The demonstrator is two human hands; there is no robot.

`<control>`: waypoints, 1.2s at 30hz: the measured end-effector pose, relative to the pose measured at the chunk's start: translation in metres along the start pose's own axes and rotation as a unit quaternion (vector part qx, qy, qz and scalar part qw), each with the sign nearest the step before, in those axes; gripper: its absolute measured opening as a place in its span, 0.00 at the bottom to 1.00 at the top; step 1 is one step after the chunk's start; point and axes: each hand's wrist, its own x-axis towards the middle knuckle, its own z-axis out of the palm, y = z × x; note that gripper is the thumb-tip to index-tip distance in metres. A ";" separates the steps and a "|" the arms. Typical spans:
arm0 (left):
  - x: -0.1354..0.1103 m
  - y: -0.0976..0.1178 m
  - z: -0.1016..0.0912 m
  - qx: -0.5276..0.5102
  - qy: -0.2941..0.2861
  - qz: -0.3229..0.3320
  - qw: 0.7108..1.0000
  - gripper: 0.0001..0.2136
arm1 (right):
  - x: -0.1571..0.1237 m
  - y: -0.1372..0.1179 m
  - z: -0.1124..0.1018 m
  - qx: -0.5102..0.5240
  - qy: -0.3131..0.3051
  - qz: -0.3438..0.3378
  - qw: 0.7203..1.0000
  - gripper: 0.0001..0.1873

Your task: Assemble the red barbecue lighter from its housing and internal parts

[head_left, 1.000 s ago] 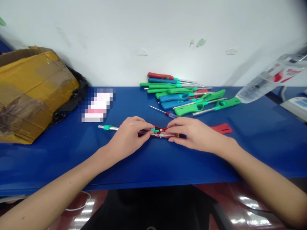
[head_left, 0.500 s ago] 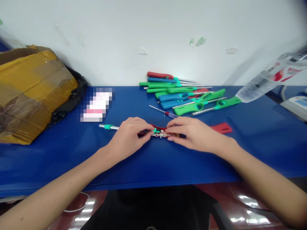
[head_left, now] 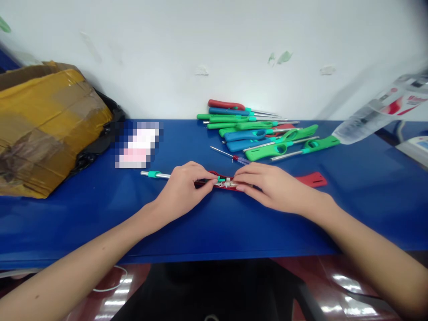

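A red long-neck lighter [head_left: 222,187] lies opened in front of me, its green trigger piece, small white fittings and tank parts exposed in the red handle shell. Its metal barrel with a green collar [head_left: 154,174] sticks out to the left. My left hand [head_left: 187,187] pinches the lighter near the green trigger piece, thumb and fingertips together. From the other side my right hand [head_left: 270,185] grips its tank end; fingers hide much of it. Behind my right wrist lies a separate red shell half [head_left: 312,179]. A screwdriver [head_left: 239,159] rests just beyond my right fingers.
Several green, blue and red lighters [head_left: 247,133] are piled at the back by the wall. A taped carton [head_left: 50,129] stands at left beside a blurred-out phone-shaped object [head_left: 138,145]. A plastic bottle [head_left: 377,109] stands at right on the blue table [head_left: 217,236].
The inner parts sit lower in the red handle shell, whose near edge now shows below them. Both hands still grip the lighter. The whole view has shifted slightly.
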 end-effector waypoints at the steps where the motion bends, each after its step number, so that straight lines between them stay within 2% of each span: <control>1: 0.000 0.000 0.000 0.001 0.007 0.008 1.000 0.05 | 0.000 0.000 0.000 0.002 -0.001 0.002 1.000 0.17; 6: -0.002 -0.001 0.001 0.037 0.032 0.080 0.996 0.04 | 0.000 -0.001 0.000 0.011 0.001 0.027 1.000 0.13; 11: -0.004 0.000 0.002 0.090 0.043 0.133 0.986 0.06 | 0.001 -0.001 0.002 0.009 0.015 0.026 1.000 0.13; 18: -0.006 0.005 0.005 0.102 0.085 0.126 0.983 0.06 | 0.001 0.002 0.006 -0.014 0.048 0.008 0.999 0.14; 24: -0.007 0.004 0.005 0.098 0.068 0.148 0.982 0.05 | 0.000 0.003 0.008 -0.023 0.061 0.003 0.998 0.14; 32: -0.008 0.003 0.002 0.150 0.060 0.222 0.961 0.06 | 0.000 0.003 0.009 -0.030 0.092 -0.008 0.995 0.14; 36: -0.009 0.002 0.002 0.146 0.063 0.228 0.961 0.06 | 0.000 0.003 0.009 -0.035 0.106 -0.012 0.994 0.14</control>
